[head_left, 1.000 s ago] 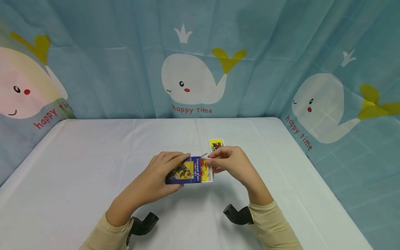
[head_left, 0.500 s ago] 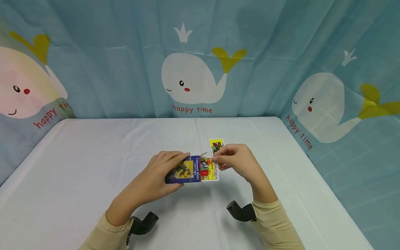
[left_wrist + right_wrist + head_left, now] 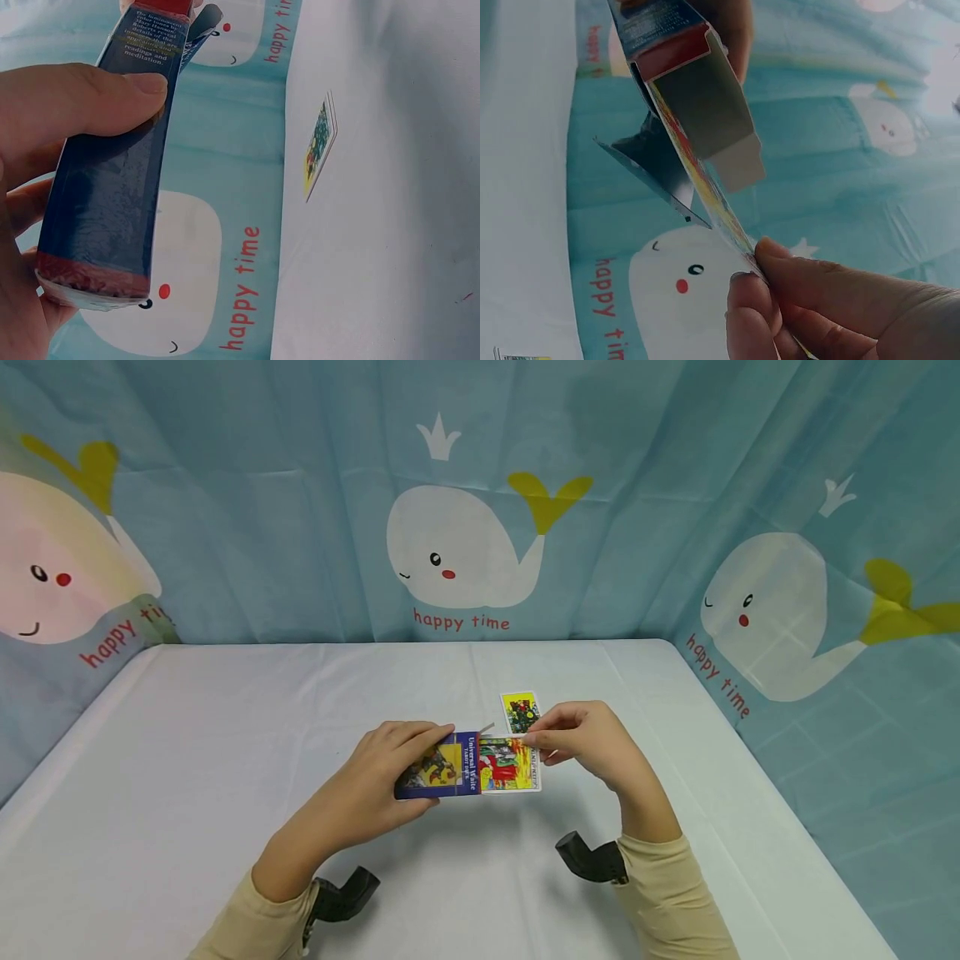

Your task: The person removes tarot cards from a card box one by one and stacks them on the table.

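Observation:
My left hand (image 3: 375, 777) grips a blue tarot deck box (image 3: 438, 767) above the table; in the left wrist view the thumb presses the printed side of the box (image 3: 112, 180). A colourful tarot card (image 3: 510, 764) sticks out of the box's right end, roughly half of it showing. Its outer edge is pinched between the thumb and fingers of my right hand (image 3: 592, 743). From the right wrist, the box's open end shows a flap (image 3: 739, 161) folded out and the card (image 3: 701, 176) sliding along one wall.
Behind the right hand, a yellow-bordered card (image 3: 521, 710) lies on the white-covered table (image 3: 225, 727), perhaps with another beneath it. A blue whale-print curtain (image 3: 315, 527) stands along the table's back and sides. Black mounts (image 3: 345, 895) sit at both wrists.
The right hand has moved right and slightly away, drawing the card farther out of the box. The left hand and box have stayed nearly still.

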`<state>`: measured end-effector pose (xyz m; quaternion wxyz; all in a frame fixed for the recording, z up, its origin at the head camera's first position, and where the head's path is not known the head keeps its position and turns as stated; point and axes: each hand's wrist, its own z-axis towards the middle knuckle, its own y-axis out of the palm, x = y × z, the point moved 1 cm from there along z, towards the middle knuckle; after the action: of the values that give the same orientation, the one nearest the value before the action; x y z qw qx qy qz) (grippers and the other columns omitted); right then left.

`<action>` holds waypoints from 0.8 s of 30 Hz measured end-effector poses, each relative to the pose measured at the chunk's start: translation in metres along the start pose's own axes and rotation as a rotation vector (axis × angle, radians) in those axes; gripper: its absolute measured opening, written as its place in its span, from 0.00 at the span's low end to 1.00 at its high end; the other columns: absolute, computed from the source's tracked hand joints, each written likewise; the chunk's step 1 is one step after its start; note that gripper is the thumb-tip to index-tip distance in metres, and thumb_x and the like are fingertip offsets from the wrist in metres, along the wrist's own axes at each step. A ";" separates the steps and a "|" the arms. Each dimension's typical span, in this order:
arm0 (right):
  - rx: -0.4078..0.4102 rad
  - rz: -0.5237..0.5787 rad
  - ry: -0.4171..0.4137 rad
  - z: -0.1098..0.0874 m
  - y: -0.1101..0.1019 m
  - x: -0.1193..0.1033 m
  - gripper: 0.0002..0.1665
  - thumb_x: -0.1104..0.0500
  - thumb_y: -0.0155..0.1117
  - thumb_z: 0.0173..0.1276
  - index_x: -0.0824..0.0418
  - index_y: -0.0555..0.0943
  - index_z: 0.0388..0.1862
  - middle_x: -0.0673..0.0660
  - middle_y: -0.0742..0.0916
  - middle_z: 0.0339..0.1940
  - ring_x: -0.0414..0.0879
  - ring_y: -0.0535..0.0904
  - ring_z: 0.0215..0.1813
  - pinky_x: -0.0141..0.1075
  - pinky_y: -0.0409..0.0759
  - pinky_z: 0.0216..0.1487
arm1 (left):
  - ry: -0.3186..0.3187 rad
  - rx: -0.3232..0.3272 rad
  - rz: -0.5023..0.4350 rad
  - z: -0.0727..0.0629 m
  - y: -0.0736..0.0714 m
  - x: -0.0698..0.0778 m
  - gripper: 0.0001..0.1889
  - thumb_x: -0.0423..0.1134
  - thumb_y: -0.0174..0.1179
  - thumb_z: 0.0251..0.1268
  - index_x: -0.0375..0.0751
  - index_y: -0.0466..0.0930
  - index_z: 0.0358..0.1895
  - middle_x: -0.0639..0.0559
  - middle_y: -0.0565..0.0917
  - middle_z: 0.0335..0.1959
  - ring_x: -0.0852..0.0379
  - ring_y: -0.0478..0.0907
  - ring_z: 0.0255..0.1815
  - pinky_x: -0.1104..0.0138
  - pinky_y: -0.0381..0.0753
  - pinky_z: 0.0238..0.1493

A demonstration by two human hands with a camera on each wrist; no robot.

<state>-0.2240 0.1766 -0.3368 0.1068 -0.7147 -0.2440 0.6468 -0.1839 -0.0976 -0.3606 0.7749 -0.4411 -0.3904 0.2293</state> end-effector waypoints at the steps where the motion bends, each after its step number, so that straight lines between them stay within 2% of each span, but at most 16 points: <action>1: 0.001 -0.002 0.001 0.000 -0.001 0.000 0.13 0.55 0.73 0.62 0.66 0.87 0.37 0.57 0.90 0.33 0.45 0.84 0.31 0.39 0.87 0.40 | 0.000 0.000 0.002 0.000 0.000 0.000 0.42 0.43 0.77 0.50 0.48 0.70 0.72 0.48 0.75 0.67 0.47 0.70 0.65 0.46 0.70 0.65; 17: 0.056 -0.013 0.011 -0.001 -0.014 0.003 0.15 0.56 0.72 0.63 0.67 0.88 0.41 0.56 0.89 0.31 0.45 0.83 0.30 0.36 0.86 0.39 | 0.009 0.027 0.007 -0.001 -0.001 -0.003 0.42 0.40 0.76 0.50 0.48 0.69 0.72 0.47 0.76 0.66 0.46 0.71 0.65 0.44 0.70 0.64; 24: 0.067 -0.015 0.029 0.001 -0.018 0.007 0.15 0.56 0.72 0.64 0.67 0.87 0.42 0.57 0.89 0.33 0.45 0.83 0.31 0.36 0.86 0.39 | 0.007 0.031 0.012 -0.001 -0.002 -0.004 0.42 0.40 0.77 0.50 0.47 0.69 0.72 0.47 0.76 0.65 0.46 0.70 0.65 0.44 0.70 0.63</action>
<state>-0.2289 0.1953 -0.3342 0.1391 -0.7182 -0.2258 0.6433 -0.1859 -0.1018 -0.3612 0.7818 -0.4320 -0.3812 0.2385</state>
